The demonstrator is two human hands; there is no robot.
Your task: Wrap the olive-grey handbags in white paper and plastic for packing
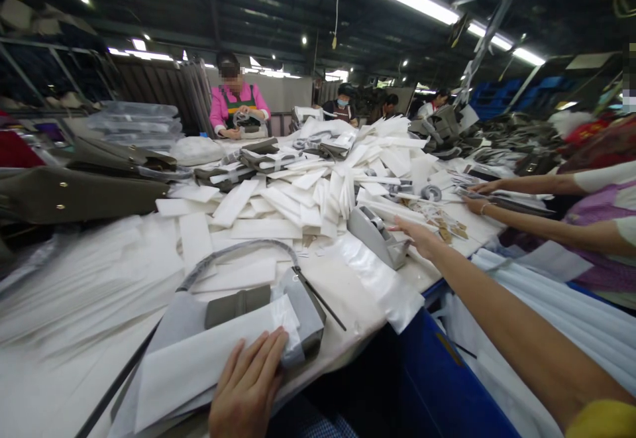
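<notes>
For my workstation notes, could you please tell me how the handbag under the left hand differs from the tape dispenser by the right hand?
The handbag looks larger than the tape dispenser. The handbag is partly covered by a white sheet; the tape dispenser's grey body is exposed. The handbag has a looped, wrapped handle; the tape dispenser shows none. Both rest on the table.

Left hand (248,382) down on a sheet (199,355), sheet on the bag (312,309), bag at the near edge of the table (322,272)! Beyond that grip, a heap of sheets (318,199); away to its left, more bags (79,193). To its right, plastic film (380,282) drapes over the edge, tape dispenser (370,239) behind, right hand (420,236) at the dispenser's right. Below, a bin (442,368); farther right, a co-worker's hands (485,187).
</notes>
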